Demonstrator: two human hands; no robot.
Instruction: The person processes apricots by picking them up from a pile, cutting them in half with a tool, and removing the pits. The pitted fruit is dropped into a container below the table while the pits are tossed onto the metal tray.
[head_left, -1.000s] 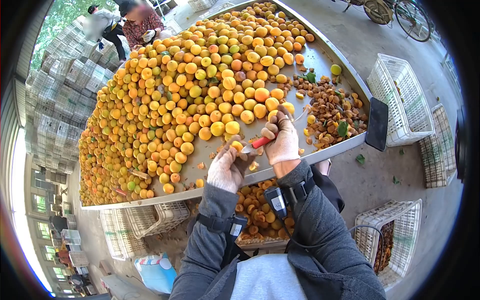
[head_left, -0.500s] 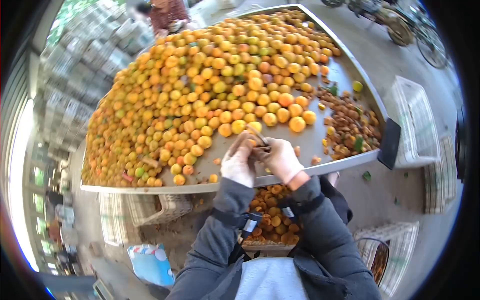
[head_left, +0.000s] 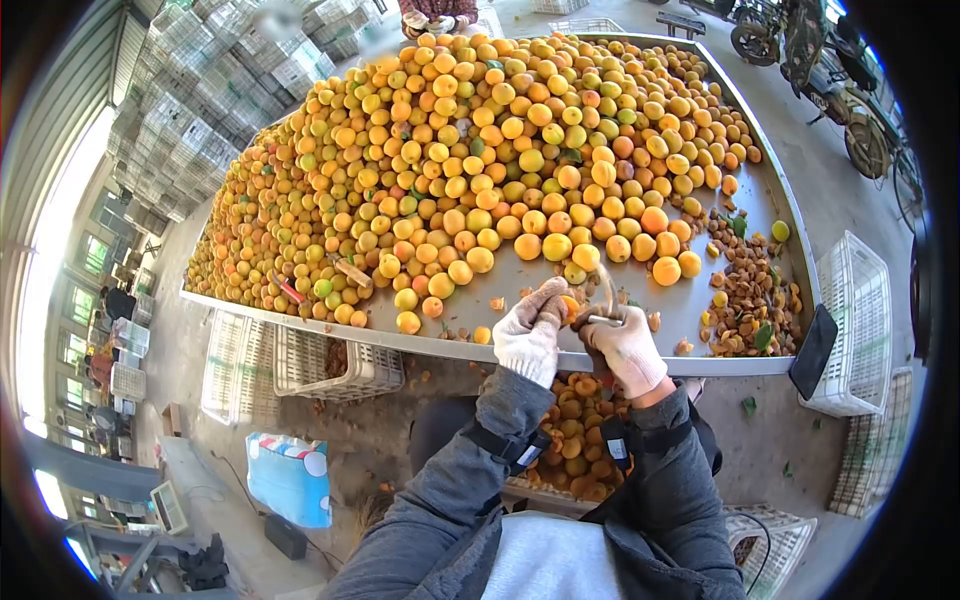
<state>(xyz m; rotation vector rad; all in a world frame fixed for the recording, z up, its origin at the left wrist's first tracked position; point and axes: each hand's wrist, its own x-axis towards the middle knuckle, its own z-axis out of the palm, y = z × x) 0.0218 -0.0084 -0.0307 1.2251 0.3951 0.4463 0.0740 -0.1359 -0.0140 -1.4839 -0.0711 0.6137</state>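
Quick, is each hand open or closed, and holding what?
Left hand: closed, holding a fruit.
Right hand: closed, holding a metal tool.

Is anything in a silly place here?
Yes: a black phone sticks out past the near right corner of the metal table, an odd perch. A wooden handle also lies among the apricots, where you'd expect only fruit.

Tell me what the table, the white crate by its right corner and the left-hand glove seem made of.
Table: likely sheet metal, smooth and grey, with a soft sheen on its bare surface.
White crate: probably moulded plastic, fairly matte, judging by its evenly slotted walls.
Left-hand glove: seemingly knitted fabric, matte, with a textured cuff; cotton or synthetic, I can't tell.
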